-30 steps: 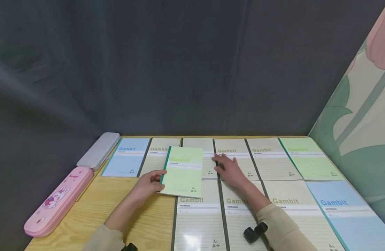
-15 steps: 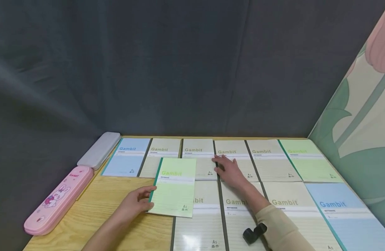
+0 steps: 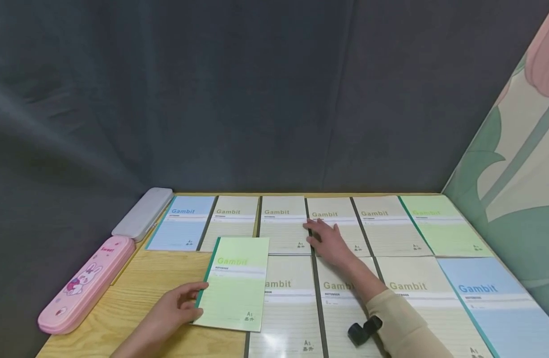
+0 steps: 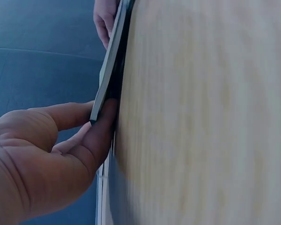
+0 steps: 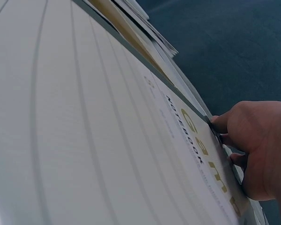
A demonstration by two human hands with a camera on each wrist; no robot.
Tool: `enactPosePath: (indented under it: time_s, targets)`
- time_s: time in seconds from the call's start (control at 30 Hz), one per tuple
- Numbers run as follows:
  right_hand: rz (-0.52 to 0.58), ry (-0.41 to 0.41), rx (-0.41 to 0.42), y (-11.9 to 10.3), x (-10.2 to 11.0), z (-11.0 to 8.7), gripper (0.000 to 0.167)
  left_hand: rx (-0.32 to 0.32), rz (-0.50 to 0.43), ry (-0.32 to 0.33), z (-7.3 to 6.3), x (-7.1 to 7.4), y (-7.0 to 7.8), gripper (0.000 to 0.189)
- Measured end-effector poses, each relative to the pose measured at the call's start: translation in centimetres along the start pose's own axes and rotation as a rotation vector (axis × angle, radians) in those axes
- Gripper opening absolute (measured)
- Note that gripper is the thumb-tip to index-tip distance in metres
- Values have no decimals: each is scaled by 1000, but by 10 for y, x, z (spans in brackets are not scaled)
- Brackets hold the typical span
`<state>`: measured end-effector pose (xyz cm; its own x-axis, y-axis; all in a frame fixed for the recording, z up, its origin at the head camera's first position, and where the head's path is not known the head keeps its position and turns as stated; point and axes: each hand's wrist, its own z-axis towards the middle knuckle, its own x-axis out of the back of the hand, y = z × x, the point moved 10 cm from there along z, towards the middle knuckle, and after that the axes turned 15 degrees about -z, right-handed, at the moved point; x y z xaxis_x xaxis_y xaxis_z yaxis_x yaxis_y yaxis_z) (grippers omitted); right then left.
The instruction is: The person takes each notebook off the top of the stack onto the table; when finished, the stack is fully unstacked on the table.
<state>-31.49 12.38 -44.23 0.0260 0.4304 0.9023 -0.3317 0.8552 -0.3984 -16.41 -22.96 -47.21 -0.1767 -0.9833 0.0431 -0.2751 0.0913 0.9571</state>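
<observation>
My left hand [image 3: 173, 308] pinches a green notebook [image 3: 234, 298] by its dark green spine edge. In the left wrist view the thumb and fingers lie on either side of the notebook's edge [image 4: 103, 89], which tilts a little off the wood. The green notebook overlaps the left part of a cream notebook [image 3: 283, 318] in the front row. My right hand [image 3: 332, 243] rests with spread, bent fingers on the back row, fingertips at the black spine between two cream notebooks, one of them this notebook [image 3: 280, 233].
Notebooks lie in two rows on the wooden table [image 3: 140, 283]. A blue notebook [image 3: 180, 223] ends the back row at left, a green one [image 3: 441, 223] at right. Another blue notebook [image 3: 493, 298] lies front right. A pink case [image 3: 86, 283] and a white case [image 3: 142, 214] flank the left edge.
My left hand has drawn the green notebook toward me and to the left, uncovering the back-row cream notebooks. My right hand has stayed in place.
</observation>
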Motion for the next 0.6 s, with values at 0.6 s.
enactPosePath:
  time_s: [0.6]
  targets:
    - [-12, -2, 0, 0, 0, 0, 44, 46, 168, 6, -30, 32, -13, 61]
